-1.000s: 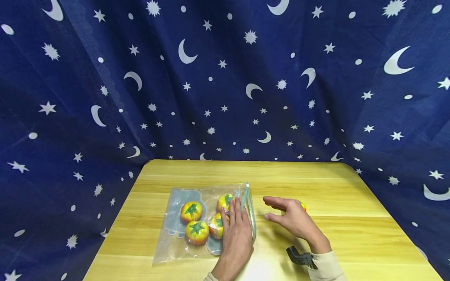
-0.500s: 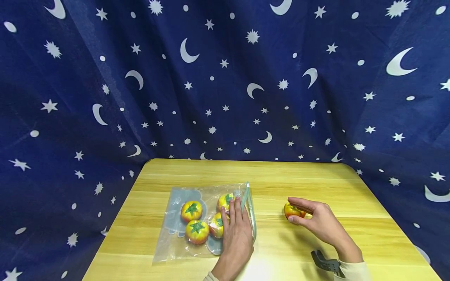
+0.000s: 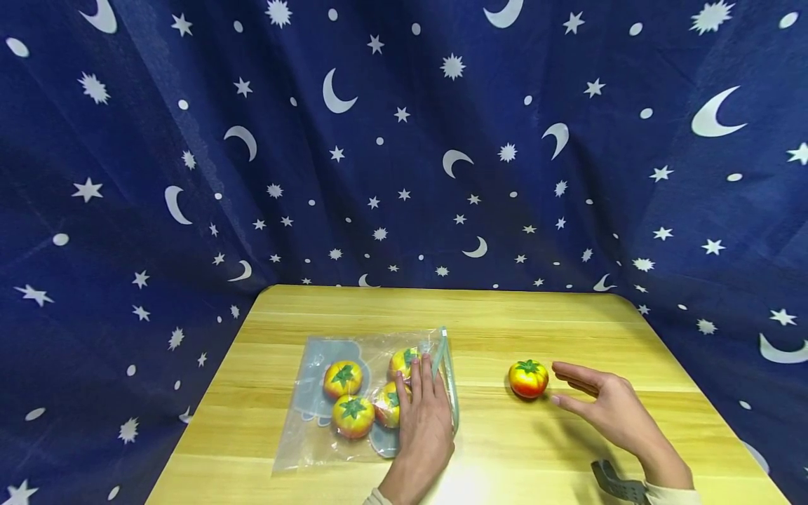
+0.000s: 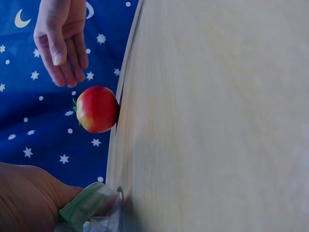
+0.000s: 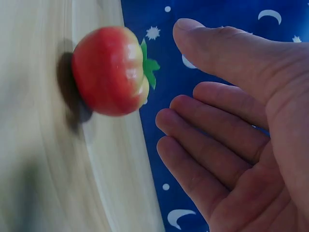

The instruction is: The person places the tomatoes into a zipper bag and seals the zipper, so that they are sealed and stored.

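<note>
A clear zip bag (image 3: pixel 293 449) with a green zip edge lies flat on the table, holding several red-and-yellow tomatoes (image 3: pixel 353 416) with green star-shaped tops. My left hand (image 3: pixel 424 428) rests on the bag's right part, fingers straight, partly covering two of the tomatoes. In the left wrist view, its thumb side lies by the green zip edge (image 4: pixel 87 205). A loose tomato (image 3: pixel 528 379) stands upright on the table right of the bag. My right hand (image 3: pixel 615 410) is just right of it, fingers and thumb spread apart, not touching it. Nothing is in that hand's palm (image 5: pixel 260 203).
The light wooden table (image 3: pixel 480 315) has rounded far corners. A dark blue curtain (image 3: pixel 404 140) with white moons and stars hangs behind and along the sides. A pale blue printed shape (image 3: pixel 315 379) shows on the bag. A dark strap (image 3: pixel 615 484) is on the right wrist.
My right hand has moved to the right, from between the bag and the loose tomato, past the tomato to its right side. The tomato is now uncovered. The left hand stays on the bag.
</note>
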